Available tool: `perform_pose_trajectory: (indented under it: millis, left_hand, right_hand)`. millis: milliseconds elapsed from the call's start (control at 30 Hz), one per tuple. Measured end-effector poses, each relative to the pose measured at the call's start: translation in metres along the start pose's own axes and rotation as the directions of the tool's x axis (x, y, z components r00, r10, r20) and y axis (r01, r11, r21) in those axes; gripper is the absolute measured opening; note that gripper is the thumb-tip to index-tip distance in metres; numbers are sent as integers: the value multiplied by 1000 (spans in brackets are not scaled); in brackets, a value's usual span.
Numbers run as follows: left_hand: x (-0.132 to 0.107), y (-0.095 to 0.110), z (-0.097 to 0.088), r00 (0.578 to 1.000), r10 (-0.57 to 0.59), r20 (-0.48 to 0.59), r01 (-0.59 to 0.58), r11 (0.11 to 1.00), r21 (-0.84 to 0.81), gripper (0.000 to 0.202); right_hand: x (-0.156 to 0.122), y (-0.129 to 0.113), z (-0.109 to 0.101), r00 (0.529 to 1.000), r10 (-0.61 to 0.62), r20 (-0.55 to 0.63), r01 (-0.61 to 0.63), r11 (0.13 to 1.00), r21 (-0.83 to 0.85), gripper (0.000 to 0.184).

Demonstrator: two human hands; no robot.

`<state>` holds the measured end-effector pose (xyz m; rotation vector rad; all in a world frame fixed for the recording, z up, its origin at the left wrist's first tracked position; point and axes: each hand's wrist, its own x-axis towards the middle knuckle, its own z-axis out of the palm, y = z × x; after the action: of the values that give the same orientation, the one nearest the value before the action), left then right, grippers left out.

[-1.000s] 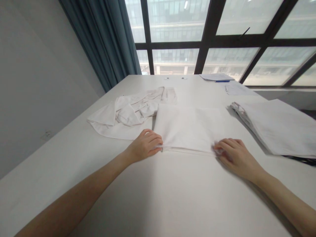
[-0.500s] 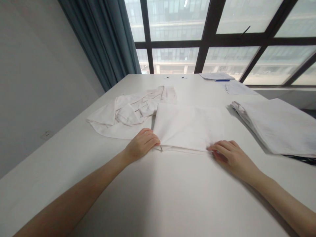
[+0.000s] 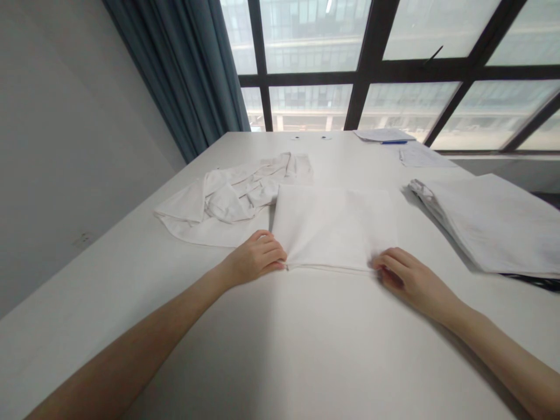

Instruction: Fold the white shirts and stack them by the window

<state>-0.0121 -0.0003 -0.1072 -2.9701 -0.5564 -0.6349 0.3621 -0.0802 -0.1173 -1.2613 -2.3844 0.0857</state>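
Observation:
A white cloth (image 3: 335, 224), folded into a rough rectangle, lies on the white table in front of me. My left hand (image 3: 258, 256) pinches its near left corner, fingers closed on the edge. At the near right corner, my right hand (image 3: 405, 277) has its thumb and fingers pinched on the same cloth. The two near edges of the fold lie almost on top of each other between my hands. Beyond my left hand, a crumpled white cloth (image 3: 231, 201) is spread loosely, its right side touching or just behind the folded one.
On the right lies a stack of folded white cloth (image 3: 499, 224) with something black under its near edge. Papers (image 3: 380, 135) and a blue pen (image 3: 394, 142) are at the table's far right. A blue curtain (image 3: 184, 70) hangs at the back left, beside the windows.
Both hands have shifted slightly, the right one a little rightward and the left a little toward me. The cloth's near edge is straighter and its layers line up more closely.

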Motion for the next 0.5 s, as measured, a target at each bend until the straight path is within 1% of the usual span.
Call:
perform_pose_trajectory:
  millis: [100, 267, 333, 500]
  left_hand:
    - [0, -1, 2, 1000, -4, 14, 4, 1000, -16, 21]
    - [0, -2, 2, 998, -9, 59, 10, 1000, -18, 21]
    - [-1, -3, 1, 997, -9, 71, 10, 1000, -21, 24]
    - [-2, -4, 0, 998, 11, 58, -10, 1000, -25, 29]
  right_hand:
    - [-1, 0, -2, 1000, 2, 21, -3, 999, 42, 14]
    - [-2, 2, -7, 998, -4, 60, -3, 995, 104, 22]
    - [-2, 3, -8, 998, 2, 63, -10, 993, 120, 23]
    - [-2, 7, -10, 998, -3, 69, -3, 997, 81, 28]
